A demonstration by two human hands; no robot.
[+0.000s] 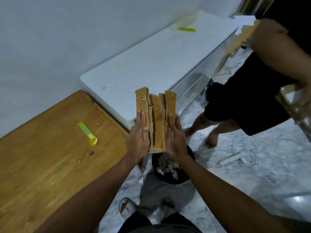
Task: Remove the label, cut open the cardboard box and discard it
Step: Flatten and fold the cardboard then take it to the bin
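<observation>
Both palms press the flattened cardboard box (155, 118) between them — left hand (138, 138) and right hand (175, 137), fingers extended flat — directly above the black bin (173, 167) (already holding scraps). Keep it folded tight, lower, then release together.

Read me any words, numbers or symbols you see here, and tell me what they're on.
No legible words or numbers.
Folded brown cardboard box, left flap: small black printed mark, maybe arrows, too blurred to read.
Green utility knife on wooden table: no visible text.
</observation>
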